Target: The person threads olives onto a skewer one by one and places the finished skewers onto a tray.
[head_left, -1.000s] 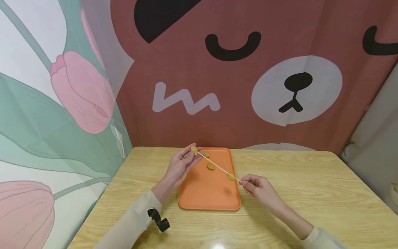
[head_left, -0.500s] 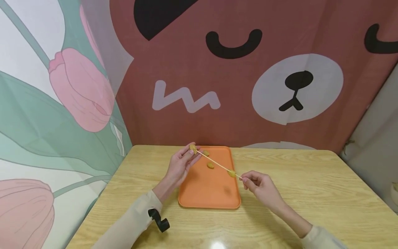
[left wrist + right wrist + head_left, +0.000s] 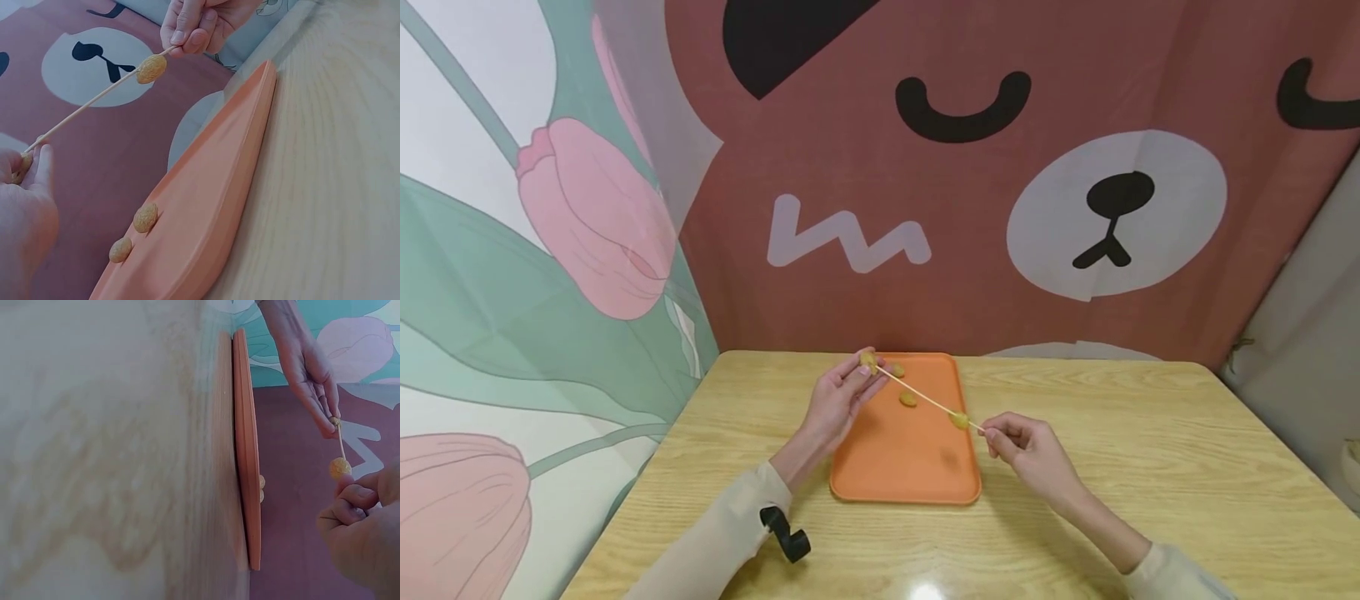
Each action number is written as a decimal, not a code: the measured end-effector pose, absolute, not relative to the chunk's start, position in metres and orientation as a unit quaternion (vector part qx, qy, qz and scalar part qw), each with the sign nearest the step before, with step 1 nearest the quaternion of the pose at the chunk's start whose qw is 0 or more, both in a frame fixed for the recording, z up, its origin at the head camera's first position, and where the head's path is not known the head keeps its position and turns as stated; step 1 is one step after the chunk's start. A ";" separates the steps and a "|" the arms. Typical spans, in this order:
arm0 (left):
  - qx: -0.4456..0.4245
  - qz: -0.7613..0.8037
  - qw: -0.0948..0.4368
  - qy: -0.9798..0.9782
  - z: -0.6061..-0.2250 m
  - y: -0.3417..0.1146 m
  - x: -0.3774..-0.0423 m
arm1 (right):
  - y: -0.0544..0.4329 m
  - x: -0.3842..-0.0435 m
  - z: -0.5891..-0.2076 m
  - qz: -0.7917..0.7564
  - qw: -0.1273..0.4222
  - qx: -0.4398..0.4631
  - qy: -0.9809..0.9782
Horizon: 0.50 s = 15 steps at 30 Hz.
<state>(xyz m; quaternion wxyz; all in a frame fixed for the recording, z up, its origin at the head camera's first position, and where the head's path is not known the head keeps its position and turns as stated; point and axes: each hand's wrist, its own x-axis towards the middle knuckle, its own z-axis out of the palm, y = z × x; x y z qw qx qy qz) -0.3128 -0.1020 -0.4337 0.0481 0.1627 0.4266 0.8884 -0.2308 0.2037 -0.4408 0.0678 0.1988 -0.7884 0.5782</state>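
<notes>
My right hand pinches one end of a thin wooden skewer between thumb and fingers. A round golden-brown fried ball is threaded on the skewer close to those fingers. At the skewer's other end, my left hand holds a second brown ball between thumb and fingers, right at the tip. The skewer slants above an orange tray. Two more brown balls, a nearer one and a farther one, lie on the tray.
The tray lies on a light wooden table. Behind the table hangs a brown bear-print cloth, with a tulip-print cloth on the left. A black strap mount sticks out from the left sleeve.
Over the last second the threaded ball and my right hand have risen slightly in the head view. My left hand stays nearly in place with its ball.
</notes>
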 end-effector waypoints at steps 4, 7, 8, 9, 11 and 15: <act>0.171 0.885 0.049 0.429 -0.434 -0.101 -0.312 | 0.203 -0.230 -0.442 0.587 0.063 0.198 -0.782; 0.178 0.883 0.045 0.432 -0.434 -0.100 -0.311 | 0.202 -0.229 -0.443 0.593 0.063 0.196 -0.779; 0.177 0.884 0.044 0.431 -0.434 -0.100 -0.311 | 0.202 -0.229 -0.443 0.595 0.063 0.196 -0.777; 0.179 0.883 0.042 0.432 -0.434 -0.100 -0.311 | 0.202 -0.230 -0.443 0.597 0.064 0.195 -0.775; 0.180 0.880 0.038 0.437 -0.434 -0.099 -0.311 | 0.201 -0.230 -0.443 0.601 0.064 0.194 -0.773; 0.179 0.877 0.038 0.445 -0.434 -0.099 -0.309 | 0.200 -0.229 -0.443 0.606 0.063 0.191 -0.769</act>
